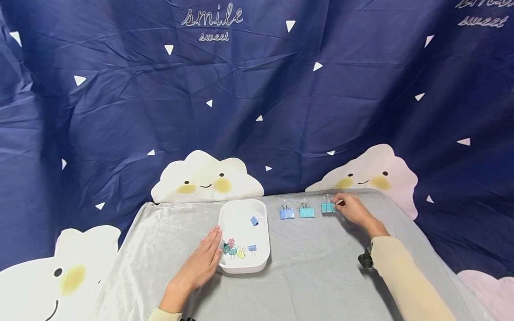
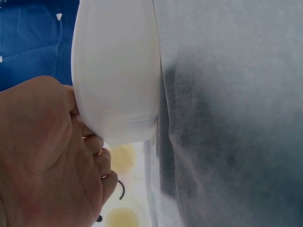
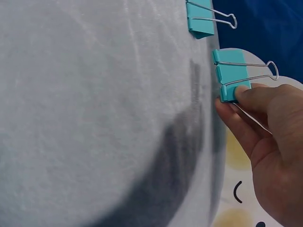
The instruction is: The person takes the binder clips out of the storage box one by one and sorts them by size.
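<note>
The teal binder clip (image 3: 232, 72) is being held right of a second teal clip (image 1: 307, 212), your right hand (image 1: 354, 209) pinching its right end, while your left hand (image 1: 202, 261) is resting straight-fingered against the white tray (image 1: 245, 269). You are likely handling something light, stiff and smooth, its body giving surer hold than its wire handle (image 3: 255, 65).

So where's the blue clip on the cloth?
Head view: the blue clip is right of the white tray, with a turquoise clip on its other side.
</note>
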`<state>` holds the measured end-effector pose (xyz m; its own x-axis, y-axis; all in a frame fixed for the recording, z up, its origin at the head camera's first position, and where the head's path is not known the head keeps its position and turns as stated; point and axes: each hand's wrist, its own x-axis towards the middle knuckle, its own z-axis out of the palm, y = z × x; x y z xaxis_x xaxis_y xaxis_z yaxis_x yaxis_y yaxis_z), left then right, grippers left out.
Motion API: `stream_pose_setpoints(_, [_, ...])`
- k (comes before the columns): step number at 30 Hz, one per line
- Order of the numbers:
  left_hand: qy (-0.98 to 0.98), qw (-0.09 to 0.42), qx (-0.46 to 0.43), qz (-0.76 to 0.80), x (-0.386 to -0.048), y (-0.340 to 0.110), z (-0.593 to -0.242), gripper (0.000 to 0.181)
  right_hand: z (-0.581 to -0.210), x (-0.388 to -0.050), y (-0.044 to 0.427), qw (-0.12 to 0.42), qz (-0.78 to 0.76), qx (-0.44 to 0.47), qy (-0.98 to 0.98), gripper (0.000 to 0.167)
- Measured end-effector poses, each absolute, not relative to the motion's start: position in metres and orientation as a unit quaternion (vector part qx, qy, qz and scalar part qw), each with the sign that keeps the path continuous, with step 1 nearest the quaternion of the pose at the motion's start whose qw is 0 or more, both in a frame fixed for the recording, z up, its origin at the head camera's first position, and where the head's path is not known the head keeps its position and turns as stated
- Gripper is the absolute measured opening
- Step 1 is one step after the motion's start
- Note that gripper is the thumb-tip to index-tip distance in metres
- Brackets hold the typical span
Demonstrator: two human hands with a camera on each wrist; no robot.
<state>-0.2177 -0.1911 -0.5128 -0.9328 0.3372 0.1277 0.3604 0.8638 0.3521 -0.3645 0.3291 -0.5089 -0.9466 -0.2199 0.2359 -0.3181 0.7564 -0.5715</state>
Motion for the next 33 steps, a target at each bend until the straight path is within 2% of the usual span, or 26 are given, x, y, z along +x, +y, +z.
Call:
stream_pose_setpoints(7, [-0.961,0.045,-0.191,-0.196,-0.216,-0.191,-0.513,0.058,-0.519,-0.366,0.328,0.064,0.315,0.133,-0.937,0.011])
stream_pose_setpoints(15, [-0.965,0.028,-0.182,-0.188,-0.218,-0.191,-0.513,0.059,-0.527,-0.367,0.328,0.056,0.300,0.131,-0.943,0.013])
stream_pose_setpoints(29, [-0.965,0.031,-0.182,-0.187,-0.219,-0.190,-0.513,0.058,-0.530,-0.367,0.327,0.067,0.284,0.109,-0.950,0.020])
stream_pose_setpoints(33, [-0.964,0.031,-0.184,-0.192,-0.219,-0.191,-0.513,0.058,-0.528,-0.366,0.327,0.088,0.287,0.105,-0.948,0.017])
